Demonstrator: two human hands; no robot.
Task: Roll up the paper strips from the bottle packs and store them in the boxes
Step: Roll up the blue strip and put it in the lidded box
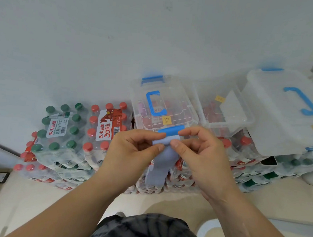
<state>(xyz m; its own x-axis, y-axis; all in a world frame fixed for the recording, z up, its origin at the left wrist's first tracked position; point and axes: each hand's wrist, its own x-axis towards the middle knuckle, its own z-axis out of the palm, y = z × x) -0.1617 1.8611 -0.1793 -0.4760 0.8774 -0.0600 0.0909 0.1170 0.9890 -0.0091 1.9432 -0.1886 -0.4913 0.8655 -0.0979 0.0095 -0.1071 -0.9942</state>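
Head cam looking down: both hands pinch a soft, pale blue paper strip (162, 155) at its top edge, left hand (131, 151) and right hand (201, 154) thumb-to-finger on it, the limp tail hanging down over shrink-wrapped bottle packs (61, 141) with green and red caps. Just behind sits a closed clear plastic box (186, 109) with blue handle and latches, beside an open box (244, 120) whose frosted lid (274, 115) leans off to the right.

Matt paper strip (163, 156); clear glossy plastic boxes (180, 109).

Pale blue paper strip (163, 156) pinched between left hand (131, 153) and right hand (201, 156)
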